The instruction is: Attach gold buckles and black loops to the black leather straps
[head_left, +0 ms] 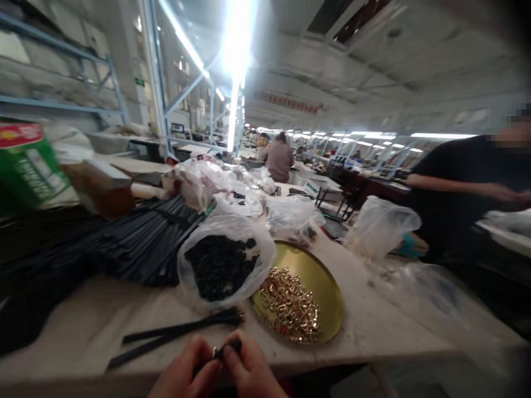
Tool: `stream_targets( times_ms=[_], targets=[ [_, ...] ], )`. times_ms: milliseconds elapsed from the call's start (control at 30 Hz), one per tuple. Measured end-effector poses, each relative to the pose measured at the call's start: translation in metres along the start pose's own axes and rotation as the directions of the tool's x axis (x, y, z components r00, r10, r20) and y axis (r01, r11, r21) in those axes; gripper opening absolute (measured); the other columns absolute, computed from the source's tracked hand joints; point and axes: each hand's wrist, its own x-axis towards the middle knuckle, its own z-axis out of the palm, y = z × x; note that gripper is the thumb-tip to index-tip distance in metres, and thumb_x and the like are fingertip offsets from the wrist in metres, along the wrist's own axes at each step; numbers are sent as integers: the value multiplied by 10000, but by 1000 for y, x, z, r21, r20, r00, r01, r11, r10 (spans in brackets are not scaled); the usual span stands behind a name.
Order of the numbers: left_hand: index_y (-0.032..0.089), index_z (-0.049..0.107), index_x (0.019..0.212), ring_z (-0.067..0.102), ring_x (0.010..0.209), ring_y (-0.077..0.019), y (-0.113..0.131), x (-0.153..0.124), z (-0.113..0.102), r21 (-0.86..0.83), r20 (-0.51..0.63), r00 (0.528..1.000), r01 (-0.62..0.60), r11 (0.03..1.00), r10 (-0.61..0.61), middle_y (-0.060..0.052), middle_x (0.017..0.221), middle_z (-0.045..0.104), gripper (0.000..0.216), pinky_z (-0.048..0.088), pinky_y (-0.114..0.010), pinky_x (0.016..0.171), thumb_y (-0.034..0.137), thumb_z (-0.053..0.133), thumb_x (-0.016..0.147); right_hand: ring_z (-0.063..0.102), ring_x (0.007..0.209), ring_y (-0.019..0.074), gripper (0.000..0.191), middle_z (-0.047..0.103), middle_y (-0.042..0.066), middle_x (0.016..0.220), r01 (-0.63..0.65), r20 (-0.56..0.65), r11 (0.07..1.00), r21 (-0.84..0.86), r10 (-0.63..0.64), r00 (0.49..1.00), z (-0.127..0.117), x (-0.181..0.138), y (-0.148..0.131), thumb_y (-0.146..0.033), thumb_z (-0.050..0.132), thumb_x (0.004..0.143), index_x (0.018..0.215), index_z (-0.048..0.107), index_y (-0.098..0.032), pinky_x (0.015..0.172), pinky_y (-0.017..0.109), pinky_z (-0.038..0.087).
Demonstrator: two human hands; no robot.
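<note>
At the table's near edge my left hand (186, 365) and my right hand (251, 367) are closed with fingertips almost meeting. Both pinch a black strap (233, 347), partly hidden by the fingers. A small shiny metal fitting (214, 352) shows between them. Just beyond lie several loose black straps (174, 330). A gold oval tray (327, 282) holds a heap of small gold metal clasps (290, 307), right of and beyond my right hand. Left of the tray, an open clear plastic bag (265, 243) is full of small black pieces (219, 265).
A thick bundle of black straps (136, 243) covers the table's left side, near a green package (31, 166). More plastic bags (290, 213) stand behind the tray. At right, a person in a dark top (460, 182) works beside another plastic bag (379, 224).
</note>
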Motion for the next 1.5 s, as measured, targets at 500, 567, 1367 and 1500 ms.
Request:
stream_targets(
  times_ms=[500,567,1367,1500],
  targets=[
    [160,593,940,528,586,-135,8,33,-16,-251,46,997,70,965,-60,24,595,583,277,398,-224,600,326,423,798,583,740,139,111,642,12,796,127,201,814,-566,-12,979,-40,65,-7,-231,469,856,856,575,-197,642,213,418],
    [154,582,915,480,504,-115,5,40,-16,-284,12,991,129,950,-132,38,545,562,285,375,-213,531,354,434,777,586,809,141,185,644,31,854,83,79,515,-853,-30,996,-53,91,-5,-227,400,898,868,580,-194,713,225,407],
    [153,536,842,388,361,-65,17,51,-11,-413,-180,974,53,909,-139,63,495,514,246,291,-163,351,373,445,782,556,652,162,169,590,1,707,-112,-137,988,-106,97,986,-27,87,1,-310,590,708,817,557,-185,640,299,442],
    [159,533,806,399,366,-71,20,46,-11,-386,-209,969,42,922,-132,66,485,507,232,297,-172,364,374,449,783,581,620,133,273,621,4,743,-215,-103,937,274,251,962,-17,74,-1,-390,640,687,839,556,-180,643,301,470]
  ],
)
